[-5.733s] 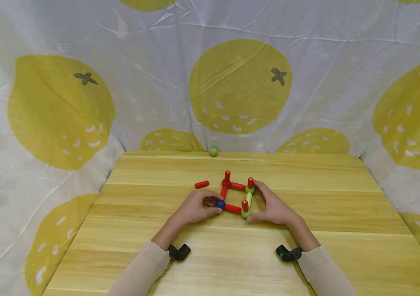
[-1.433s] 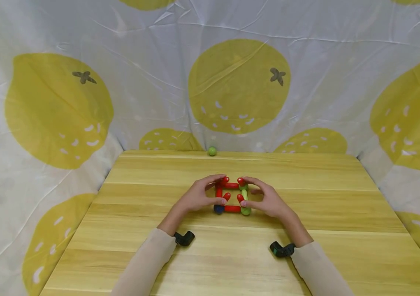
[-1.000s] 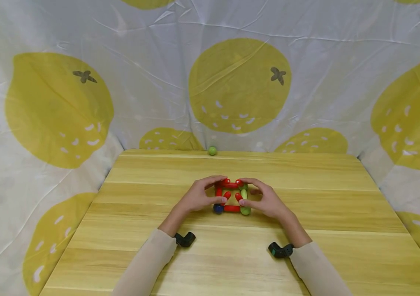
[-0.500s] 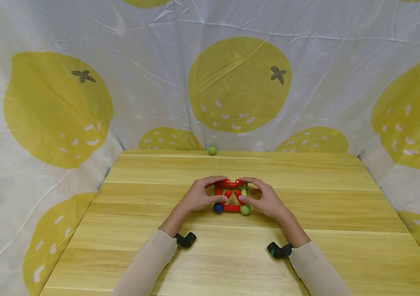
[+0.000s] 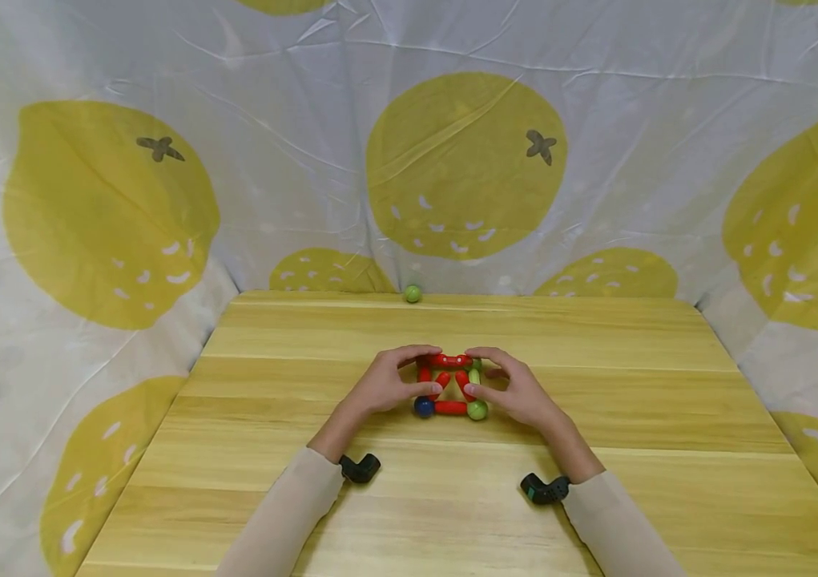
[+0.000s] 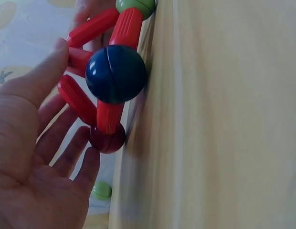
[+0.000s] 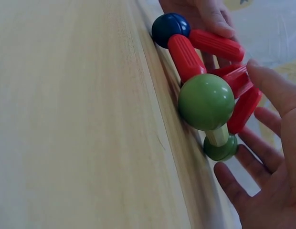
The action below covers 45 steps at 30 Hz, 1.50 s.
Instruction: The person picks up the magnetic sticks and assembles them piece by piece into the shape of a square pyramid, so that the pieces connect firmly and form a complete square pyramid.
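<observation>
A square frame of ball-and-rod magnetic pieces lies at mid-table. Its corners are a blue ball (image 5: 425, 406), a near green ball (image 5: 477, 409), a far green ball (image 7: 221, 148) and a dark red ball (image 6: 107, 138). Red rods and one pale green rod (image 7: 217, 136) join them. From each corner a further red rod leans inward. My left hand (image 5: 385, 381) touches the left leaning rods, thumb on the near one (image 6: 79, 61), fingers at the far one (image 6: 76, 100). My right hand (image 5: 524, 391) mirrors this, its thumb against the near right rod (image 7: 238, 80).
A loose green ball (image 5: 413, 293) sits at the table's back edge, by a lemon-print curtain (image 5: 293, 176). Black wrist cameras (image 5: 360, 469) stick out inward from both wrists, over the wooden tabletop (image 5: 445, 513).
Earlier my left hand held the blue ball and a red rod lay loose; that rod now leans from the blue ball. Over the last second the leaning rods tilt further inward, their tips closer together.
</observation>
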{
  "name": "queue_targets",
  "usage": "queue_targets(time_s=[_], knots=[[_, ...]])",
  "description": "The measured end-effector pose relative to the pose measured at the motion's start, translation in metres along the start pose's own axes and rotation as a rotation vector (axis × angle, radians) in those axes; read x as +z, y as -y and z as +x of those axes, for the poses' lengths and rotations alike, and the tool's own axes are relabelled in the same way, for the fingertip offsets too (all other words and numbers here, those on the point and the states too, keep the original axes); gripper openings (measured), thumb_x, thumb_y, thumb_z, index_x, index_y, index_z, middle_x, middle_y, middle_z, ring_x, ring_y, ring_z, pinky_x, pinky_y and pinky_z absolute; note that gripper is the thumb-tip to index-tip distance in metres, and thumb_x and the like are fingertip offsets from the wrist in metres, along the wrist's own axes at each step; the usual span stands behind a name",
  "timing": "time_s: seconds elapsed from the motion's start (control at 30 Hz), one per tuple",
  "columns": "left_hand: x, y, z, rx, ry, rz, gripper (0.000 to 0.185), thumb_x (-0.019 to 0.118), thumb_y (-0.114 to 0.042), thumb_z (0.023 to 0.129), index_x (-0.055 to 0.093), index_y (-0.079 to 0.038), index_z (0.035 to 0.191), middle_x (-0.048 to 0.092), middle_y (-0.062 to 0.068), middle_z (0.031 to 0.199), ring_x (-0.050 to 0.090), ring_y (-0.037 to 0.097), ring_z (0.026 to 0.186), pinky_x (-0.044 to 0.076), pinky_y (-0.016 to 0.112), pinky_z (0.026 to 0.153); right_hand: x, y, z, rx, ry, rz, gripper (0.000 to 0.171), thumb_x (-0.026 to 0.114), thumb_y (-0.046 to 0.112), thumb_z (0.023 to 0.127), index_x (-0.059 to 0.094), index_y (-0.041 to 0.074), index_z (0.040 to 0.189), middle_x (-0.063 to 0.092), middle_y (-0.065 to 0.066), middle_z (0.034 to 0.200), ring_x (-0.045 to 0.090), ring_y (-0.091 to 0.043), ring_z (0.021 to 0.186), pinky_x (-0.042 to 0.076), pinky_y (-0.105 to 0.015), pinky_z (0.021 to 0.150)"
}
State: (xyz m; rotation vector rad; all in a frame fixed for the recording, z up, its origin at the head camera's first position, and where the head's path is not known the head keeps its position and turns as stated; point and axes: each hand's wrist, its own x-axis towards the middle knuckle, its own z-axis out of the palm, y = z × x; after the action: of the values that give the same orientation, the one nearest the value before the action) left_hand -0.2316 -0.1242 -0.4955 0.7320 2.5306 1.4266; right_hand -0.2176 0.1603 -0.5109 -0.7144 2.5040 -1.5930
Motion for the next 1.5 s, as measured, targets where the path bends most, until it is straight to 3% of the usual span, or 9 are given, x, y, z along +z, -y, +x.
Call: queue_targets(time_s=[0.2, 0.33, 0.47, 0.7, 0.93, 1.07, 1.2, 1.33, 1.5], knots=[[-0.016, 0.009, 0.010, 0.012, -0.016, -0.093, 0.064, 0.080, -0.039, 0.091, 0.059, -0.013, 0.145, 0.060, 0.011, 0.147, 0.055, 0.026, 0.139, 0.042, 0.045, 0.118, -0.004, -0.006, -0.005, 0.000, 0.053, -0.002, 0.095, 0.091, 0.030, 0.080, 0.038, 0.018, 0.158, 0.041, -0.005, 0.161, 0.043, -0.036, 0.146, 0.039, -0.057, 0.118], [-0.035, 0.014, 0.024, -0.035, -0.036, -0.094, 0.064, 0.078, -0.039, 0.093, 0.054, -0.017, 0.149, 0.054, 0.013, 0.152, 0.051, 0.030, 0.141, 0.041, 0.047, 0.119, -0.008, -0.011, -0.010, 0.032, 0.123, -0.033, 0.116, 0.098, 0.033, 0.070, 0.028, 0.022, 0.162, 0.032, -0.003, 0.166, 0.037, -0.033, 0.151, 0.032, -0.055, 0.123], [-0.054, 0.016, 0.043, -0.082, -0.049, -0.031, 0.074, 0.079, -0.043, 0.091, 0.047, -0.019, 0.154, 0.046, 0.008, 0.159, 0.045, 0.031, 0.145, 0.038, 0.050, 0.121, -0.010, -0.011, -0.011, 0.078, 0.161, -0.055, 0.122, 0.099, 0.036, 0.067, 0.025, 0.028, 0.163, 0.030, 0.002, 0.167, 0.036, -0.028, 0.152, 0.029, -0.051, 0.125], [-0.073, 0.027, 0.079, -0.064, -0.082, 0.157, 0.076, 0.078, -0.040, 0.092, 0.045, -0.014, 0.156, 0.040, 0.010, 0.163, 0.040, 0.038, 0.147, 0.039, 0.056, 0.119, -0.008, -0.011, -0.011, 0.049, 0.147, -0.058, 0.119, 0.098, 0.037, 0.069, 0.027, 0.023, 0.163, 0.032, -0.003, 0.167, 0.038, -0.032, 0.151, 0.030, -0.052, 0.124], [-0.078, 0.043, 0.099, -0.061, -0.086, 0.235, 0.070, 0.076, -0.031, 0.095, 0.046, -0.016, 0.156, 0.037, 0.008, 0.166, 0.029, 0.033, 0.156, 0.025, 0.053, 0.127, -0.007, -0.013, -0.012, 0.041, 0.127, -0.072, 0.117, 0.097, 0.041, 0.069, 0.029, 0.024, 0.162, 0.035, -0.002, 0.165, 0.039, -0.029, 0.150, 0.031, -0.051, 0.123], [-0.077, 0.051, 0.105, -0.035, -0.031, 0.303, 0.068, 0.070, -0.028, 0.100, 0.041, -0.010, 0.158, 0.029, 0.011, 0.169, 0.023, 0.034, 0.158, 0.020, 0.051, 0.129, -0.006, -0.014, -0.011, 0.043, 0.125, -0.091, 0.117, 0.097, 0.043, 0.068, 0.029, 0.025, 0.162, 0.035, 0.000, 0.165, 0.040, -0.027, 0.150, 0.032, -0.050, 0.123], [-0.072, 0.047, 0.104, 0.003, 0.036, 0.406, 0.063, 0.062, -0.025, 0.104, 0.037, -0.007, 0.160, 0.021, 0.015, 0.171, 0.019, 0.038, 0.158, 0.019, 0.054, 0.128, -0.007, -0.012, -0.011, 0.032, 0.115, -0.088, 0.116, 0.097, 0.039, 0.069, 0.030, 0.022, 0.162, 0.036, -0.003, 0.165, 0.041, -0.031, 0.149, 0.033, -0.052, 0.122], [-0.064, 0.041, 0.099, -0.006, 0.064, 0.485, 0.054, 0.056, -0.023, 0.108, 0.042, -0.008, 0.157, 0.024, 0.013, 0.171, 0.024, 0.038, 0.157, 0.025, 0.053, 0.127, -0.006, -0.010, -0.013, 0.036, 0.119, -0.074, 0.116, 0.097, 0.039, 0.069, 0.030, 0.022, 0.162, 0.038, -0.005, 0.164, 0.041, -0.032, 0.149, 0.032, -0.054, 0.122], [-0.059, 0.036, 0.096, -0.035, -0.013, 0.496, 0.045, 0.062, -0.021, 0.105, 0.056, -0.009, 0.148, 0.045, 0.014, 0.159, 0.044, 0.036, 0.147, 0.037, 0.049, 0.122, -0.005, -0.011, -0.014, 0.026, 0.121, -0.057, 0.115, 0.097, 0.039, 0.069, 0.030, 0.021, 0.162, 0.038, -0.007, 0.163, 0.041, -0.034, 0.149, 0.032, -0.054, 0.122]])
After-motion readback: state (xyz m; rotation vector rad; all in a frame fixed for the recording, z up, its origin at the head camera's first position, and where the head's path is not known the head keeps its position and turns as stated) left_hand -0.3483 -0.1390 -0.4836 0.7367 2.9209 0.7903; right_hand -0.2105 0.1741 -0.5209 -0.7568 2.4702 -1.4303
